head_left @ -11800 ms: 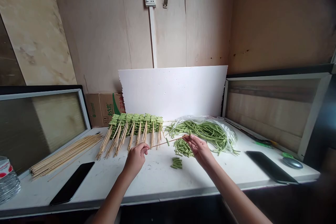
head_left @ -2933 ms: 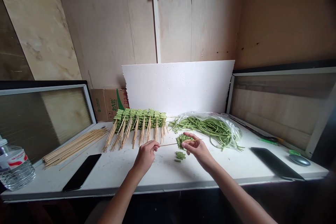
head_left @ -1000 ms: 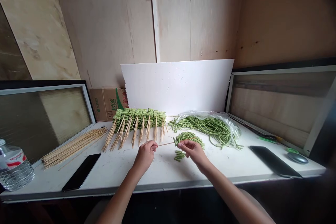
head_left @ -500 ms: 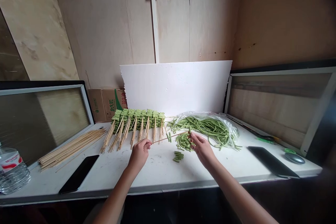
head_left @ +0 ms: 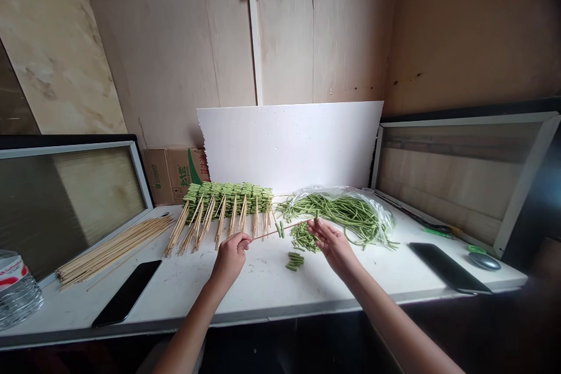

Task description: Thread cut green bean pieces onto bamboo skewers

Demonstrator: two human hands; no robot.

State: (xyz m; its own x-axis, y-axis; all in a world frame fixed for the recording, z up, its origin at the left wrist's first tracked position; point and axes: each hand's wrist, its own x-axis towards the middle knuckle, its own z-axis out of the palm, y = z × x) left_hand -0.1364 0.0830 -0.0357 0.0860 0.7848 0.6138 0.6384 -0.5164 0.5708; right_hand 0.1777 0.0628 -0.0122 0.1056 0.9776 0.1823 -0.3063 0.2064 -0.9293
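Observation:
My left hand [head_left: 234, 254] is closed on the lower left end of a thin wooden skewer [head_left: 265, 235]. Two short green bean pieces [head_left: 280, 229] sit across the skewer's middle. At the skewer's right end, my right hand [head_left: 331, 241] pinches another bean piece [head_left: 317, 217]. Below it lie a heap of cut pieces [head_left: 302, 237] and a small row of pieces [head_left: 295, 261]. Behind my left hand, filled bean skewers [head_left: 228, 193] are stacked, their sticks pointing toward me.
Long beans [head_left: 350, 212] lie in a clear bag at the back right. Bare skewers [head_left: 111, 245], a black phone [head_left: 127, 294] and a water bottle [head_left: 17, 286] are at left. A dark tablet-like slab [head_left: 449, 267] and a mouse [head_left: 484, 261] lie right.
The view has shifted slightly, moving the scene a little to the left. My right hand and its bean piece are slightly nearer the pieces on the skewer.

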